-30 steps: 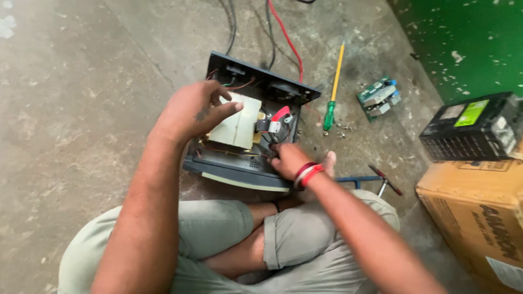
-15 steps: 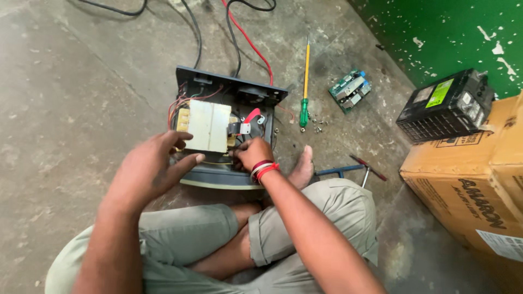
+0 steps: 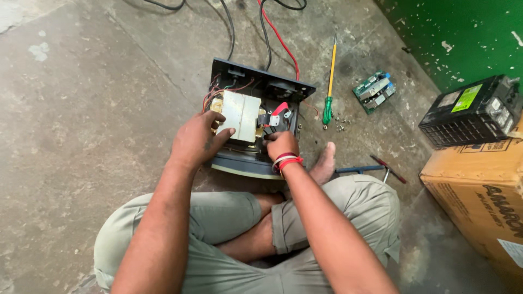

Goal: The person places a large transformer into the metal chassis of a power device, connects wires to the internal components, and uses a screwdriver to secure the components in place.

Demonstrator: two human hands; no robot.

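An opened black electrical unit (image 3: 256, 87) lies on the concrete floor in front of my crossed legs. Inside it sits a cream-coloured transformer block (image 3: 239, 111) with coloured wires at its left. My left hand (image 3: 197, 139) grips the near left side of that block, the thumb on its face. My right hand (image 3: 281, 144), with red bands at the wrist, reaches into the unit just right of the block, fingertips among small parts near a red-sleeved connector (image 3: 280, 109). What the fingertips pinch is hidden.
A yellow-and-green screwdriver (image 3: 329, 81) and loose screws lie right of the unit. A green circuit board (image 3: 373, 91) sits further right. A black battery (image 3: 474, 111) and a cardboard box (image 3: 479, 190) stand at right. Black and red cables (image 3: 272, 32) run away at the top.
My left hand has moved from the top of the block off it, then back to grip its near left side. The right hand has stayed inside the unit.
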